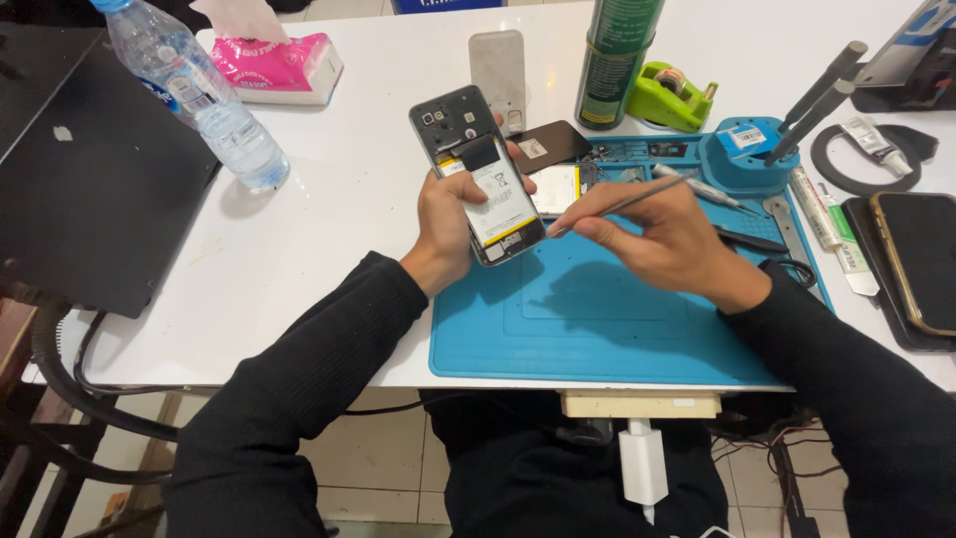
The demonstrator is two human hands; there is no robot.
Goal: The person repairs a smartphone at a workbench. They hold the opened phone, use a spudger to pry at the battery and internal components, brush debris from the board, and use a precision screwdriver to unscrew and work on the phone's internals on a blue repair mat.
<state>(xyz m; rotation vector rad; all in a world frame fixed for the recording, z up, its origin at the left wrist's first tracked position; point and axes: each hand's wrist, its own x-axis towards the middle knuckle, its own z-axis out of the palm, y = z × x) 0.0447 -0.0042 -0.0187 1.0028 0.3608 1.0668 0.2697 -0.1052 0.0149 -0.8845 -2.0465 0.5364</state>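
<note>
- Left hand (445,221): closed around an opened phone (478,171), back cover off, held tilted above the far left corner of the blue mat (597,324). Fingers wrap the far edge; only fingertips show there.
- Phone interior: white battery (501,202) fills the lower part, camera end points away from the person. Small parts near the top are too fine to make out.
- Right hand (669,242): pinched shut on thin metal tweezers (619,203). Tip sits at the phone's lower right corner; whether it touches is hard to tell.
- Just behind the phone, on the mat: a dark flat panel (548,142) and a second white battery (558,187), both partly hidden by phone and hand.
- Further back: grey phone cover (498,66), green spray can (614,62) cut off at the top edge, green tape dispenser (672,96).
- Right of the mat: blue tool stand (742,154) with grey handles, glue tubes (832,224), another phone (921,261) cut off by the frame.
- Left side of the white table (329,219): water bottle (199,95), pink tissue pack (279,65), black laptop (95,179).
</note>
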